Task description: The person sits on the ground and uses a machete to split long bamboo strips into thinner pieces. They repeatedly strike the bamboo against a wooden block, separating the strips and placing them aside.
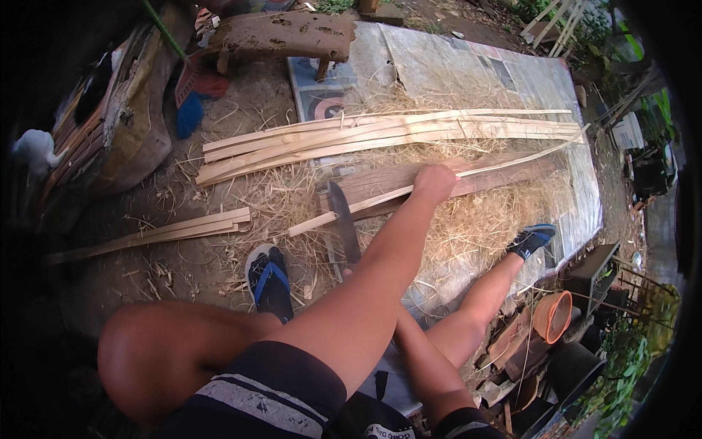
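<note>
My left hand (436, 181) is closed around a thin, pale wooden strip (512, 159), which lies slantwise over a brown wooden plank (376, 181). The strip bends slightly upward at its far right end. Crossing beneath my left forearm, my right arm (431, 362) leads to a large knife (345, 223) with a broad dark blade. The blade stands across the strip near its left end. Only a sliver of my right hand (348, 273) shows at the knife's handle; my left forearm covers the remainder.
Beyond the plank lies a bundle of pale strips (351, 139); shorter strips (190, 228) are at left. Curly shavings (475, 227) cover a printed sheet (468, 62). A wooden bench (281, 35) stands at the back. An orange pot (553, 317) is at right, beside my slippered foot (532, 238).
</note>
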### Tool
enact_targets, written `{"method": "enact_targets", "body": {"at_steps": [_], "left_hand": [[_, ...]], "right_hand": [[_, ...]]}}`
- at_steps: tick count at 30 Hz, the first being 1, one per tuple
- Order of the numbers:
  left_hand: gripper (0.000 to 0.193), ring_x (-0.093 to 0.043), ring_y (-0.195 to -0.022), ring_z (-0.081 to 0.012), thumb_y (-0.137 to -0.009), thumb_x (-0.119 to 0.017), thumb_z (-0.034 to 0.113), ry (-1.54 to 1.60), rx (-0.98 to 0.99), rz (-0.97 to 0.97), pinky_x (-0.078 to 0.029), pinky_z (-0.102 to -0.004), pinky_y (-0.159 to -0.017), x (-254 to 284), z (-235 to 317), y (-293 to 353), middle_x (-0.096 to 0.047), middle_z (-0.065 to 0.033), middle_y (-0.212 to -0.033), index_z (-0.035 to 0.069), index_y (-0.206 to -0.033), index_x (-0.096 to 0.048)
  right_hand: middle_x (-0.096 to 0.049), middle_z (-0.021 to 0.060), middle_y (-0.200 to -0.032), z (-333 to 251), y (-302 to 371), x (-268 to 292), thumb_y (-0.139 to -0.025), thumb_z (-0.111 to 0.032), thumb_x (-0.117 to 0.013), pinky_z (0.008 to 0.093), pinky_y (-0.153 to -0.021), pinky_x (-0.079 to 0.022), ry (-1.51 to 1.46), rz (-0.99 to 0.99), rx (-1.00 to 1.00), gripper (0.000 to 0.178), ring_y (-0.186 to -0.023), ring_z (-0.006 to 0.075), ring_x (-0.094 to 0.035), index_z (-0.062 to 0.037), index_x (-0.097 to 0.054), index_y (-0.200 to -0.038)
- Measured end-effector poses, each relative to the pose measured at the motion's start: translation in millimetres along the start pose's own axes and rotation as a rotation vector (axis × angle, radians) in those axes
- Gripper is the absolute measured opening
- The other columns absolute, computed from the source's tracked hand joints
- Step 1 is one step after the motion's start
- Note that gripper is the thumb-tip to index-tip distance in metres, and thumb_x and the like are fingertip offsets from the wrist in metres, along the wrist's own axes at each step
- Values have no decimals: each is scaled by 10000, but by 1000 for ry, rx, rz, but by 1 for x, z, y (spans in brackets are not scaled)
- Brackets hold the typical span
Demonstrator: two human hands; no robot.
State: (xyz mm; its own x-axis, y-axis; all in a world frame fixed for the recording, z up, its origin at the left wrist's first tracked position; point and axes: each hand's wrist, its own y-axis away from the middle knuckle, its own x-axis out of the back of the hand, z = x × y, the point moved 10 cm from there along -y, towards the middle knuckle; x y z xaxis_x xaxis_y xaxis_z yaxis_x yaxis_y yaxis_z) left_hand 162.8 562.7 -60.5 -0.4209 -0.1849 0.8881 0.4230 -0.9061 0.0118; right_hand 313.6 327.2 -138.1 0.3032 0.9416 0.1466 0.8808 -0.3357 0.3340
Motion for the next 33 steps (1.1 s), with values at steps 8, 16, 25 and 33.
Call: {"method": "enact_targets", "body": {"at_steps": [8,16,25,33], "left_hand": [[473,-728,-997,-302,-1072,-461,432,47,74,-139,-584,-437,-845,8,-8,8,-756,-127,-1044,57,-1025,-745],[411,-710,-1089,-280,-1077,-430,368,96,-7,-227,-565,-436,-917,14,-12,8,-751,-93,-1144,122,-1117,-756],[447,-679,-1135,-319,-1077,-409,426,154,14,-242,-539,-477,-975,17,-16,4,-727,-106,-1197,139,-1172,-739],[439,-686,-1116,-321,-1089,-390,413,131,32,-246,-546,-480,-970,25,-15,6,-725,-117,-1196,148,-1216,-716]], "right_hand": [[-519,156,-1455,-141,18,-44,-1034,-230,-624,419,-1094,-435,248,-70,-149,528,-1305,241,-522,-9,-441,-1477],[-537,180,-1451,-32,-29,7,-962,-255,-708,444,-1090,-450,26,-222,-412,574,-1317,276,-535,-12,-498,-1437],[-576,168,-1398,12,-43,2,-945,-258,-724,419,-1057,-474,-608,-17,-186,553,-1271,276,-567,-1,-534,-1396],[-639,111,-1181,13,-34,-35,-1018,-258,-650,357,-910,-510,-775,-134,-271,438,-1086,190,-611,-29,-542,-1376]]}}
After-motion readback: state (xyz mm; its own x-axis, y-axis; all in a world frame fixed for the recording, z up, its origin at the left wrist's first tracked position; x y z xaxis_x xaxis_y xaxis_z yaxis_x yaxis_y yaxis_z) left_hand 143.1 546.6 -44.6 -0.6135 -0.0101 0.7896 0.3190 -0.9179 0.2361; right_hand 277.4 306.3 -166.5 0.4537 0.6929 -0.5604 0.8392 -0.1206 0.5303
